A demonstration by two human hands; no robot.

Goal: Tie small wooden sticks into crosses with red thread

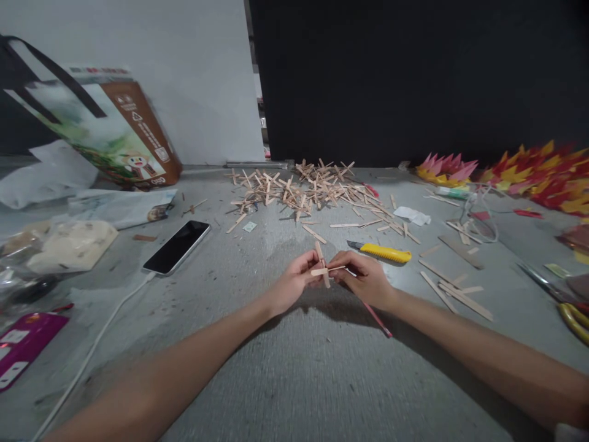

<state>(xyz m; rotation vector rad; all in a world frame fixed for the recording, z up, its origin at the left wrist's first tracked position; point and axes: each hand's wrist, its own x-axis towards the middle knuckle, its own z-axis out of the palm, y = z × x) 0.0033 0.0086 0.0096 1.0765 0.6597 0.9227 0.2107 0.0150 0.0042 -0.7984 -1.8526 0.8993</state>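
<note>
In front of me, above the grey table, my left hand point(291, 287) pinches a small cross of flat wooden craft sticks point(319, 271). Closed fingers of my right hand point(365, 279) meet it from the other side, at a stick pointing right. A thin red rod point(378, 320) slants down from under the right palm; its upper end is hidden, so I cannot tell whether the hand grips it. Just beyond the right hand lies a yellow utility knife point(385, 252) with its blade pointing left. One loose craft stick point(314, 234) rests past the cross.
Many joined craft sticks point(294, 190) are heaped at the back. Left are a phone point(177, 247) on a white cable, a purple case point(30, 344), plastic packets point(73, 245) and a printed bag point(133, 135). Right are loose sticks point(464, 298), scissors point(573, 319) and folded paper pieces point(547, 178).
</note>
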